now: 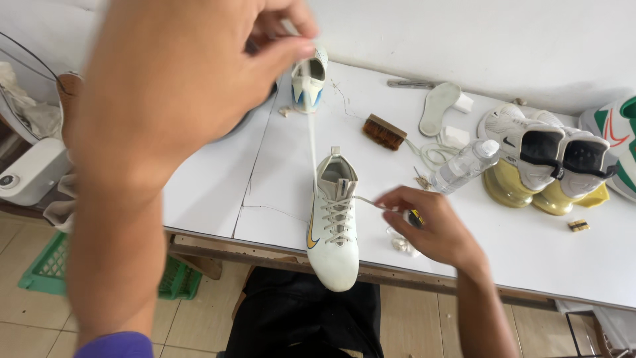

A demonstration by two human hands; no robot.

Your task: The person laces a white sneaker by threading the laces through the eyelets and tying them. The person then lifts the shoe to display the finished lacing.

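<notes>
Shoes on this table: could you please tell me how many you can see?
5: white boot at front edge, its mate behind, two white sneakers on gold stands, green-white one far right, partly cropped.

A clear plastic water bottle (465,165) lies tilted on the white table (530,252), right of centre, with a transparent wrap label and a white cap. At the far left edge, a white appliance (28,174) carries a small round dark display, too small to tell more. No boxes, signs or other packages are visible.
</notes>
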